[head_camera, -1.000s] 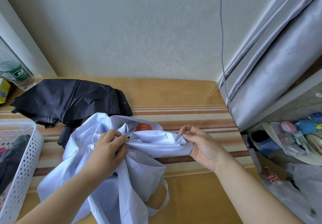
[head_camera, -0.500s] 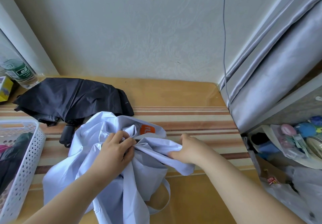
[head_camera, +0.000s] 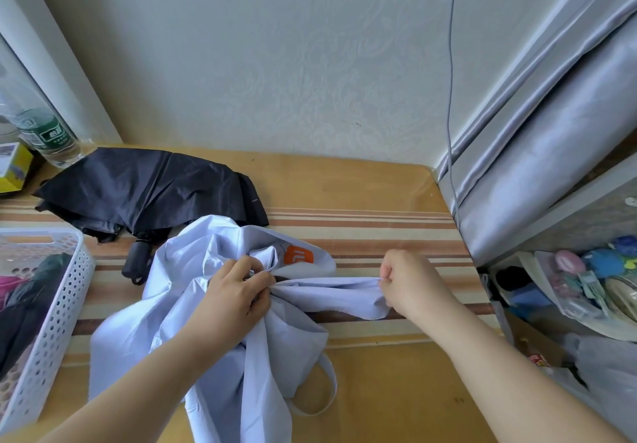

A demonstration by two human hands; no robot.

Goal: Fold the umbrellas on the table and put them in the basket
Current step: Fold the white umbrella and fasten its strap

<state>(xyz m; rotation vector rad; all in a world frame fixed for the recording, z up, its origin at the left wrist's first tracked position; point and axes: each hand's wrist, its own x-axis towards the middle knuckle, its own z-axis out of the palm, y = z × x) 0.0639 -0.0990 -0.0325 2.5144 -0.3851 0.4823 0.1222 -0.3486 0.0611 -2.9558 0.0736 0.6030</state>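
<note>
On the striped tabletop (head_camera: 379,235), our left hand (head_camera: 231,301) bunches the pale blue umbrella (head_camera: 165,308) in a closed grip; our right hand (head_camera: 410,284) pinches one panel, stretched taut between them.

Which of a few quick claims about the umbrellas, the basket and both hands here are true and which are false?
1. The left hand grips the bunched pale blue fabric umbrella. True.
2. The right hand lies flat and open on the table. False: it pinches a stretched fold of the pale blue canopy.
3. The black fabric umbrella lies on the striped table. True.
4. The white perforated plastic basket stands at the right. False: it stands at the left edge.
</note>
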